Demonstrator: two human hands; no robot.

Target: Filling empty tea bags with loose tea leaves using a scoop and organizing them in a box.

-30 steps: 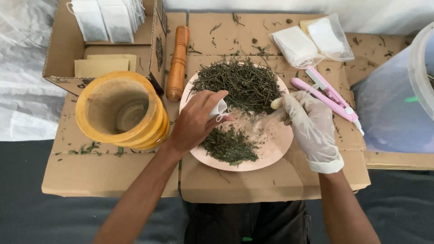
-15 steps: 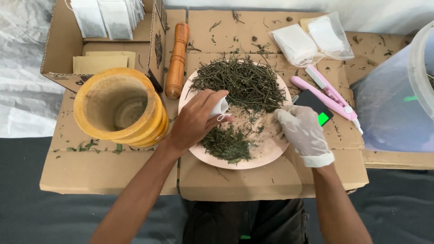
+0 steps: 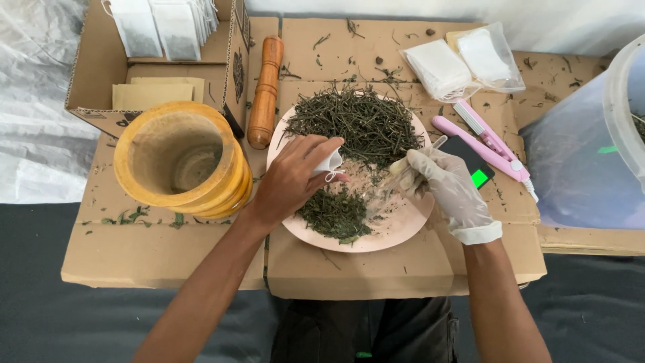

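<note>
Filling step in hand: left hand (image 3: 292, 180) pinches small white bag (image 3: 329, 163) open over pink plate (image 3: 403, 228); gloved right hand (image 3: 449, 188) grips clear spoon (image 3: 403, 176), tip just right of bag mouth. Crushed herbs (image 3: 334, 214) lie on plate, just near of both grips. Next move likely needs steady tip into mouth, no spill. Dried stems (image 3: 359, 124) heaped at far side; mortar (image 3: 178, 158) left.

Flattened cardboard worktop (image 3: 168, 259) on a dark grey floor (image 3: 40, 323); crinkled white sheeting (image 3: 33, 101) at the left edge.
</note>
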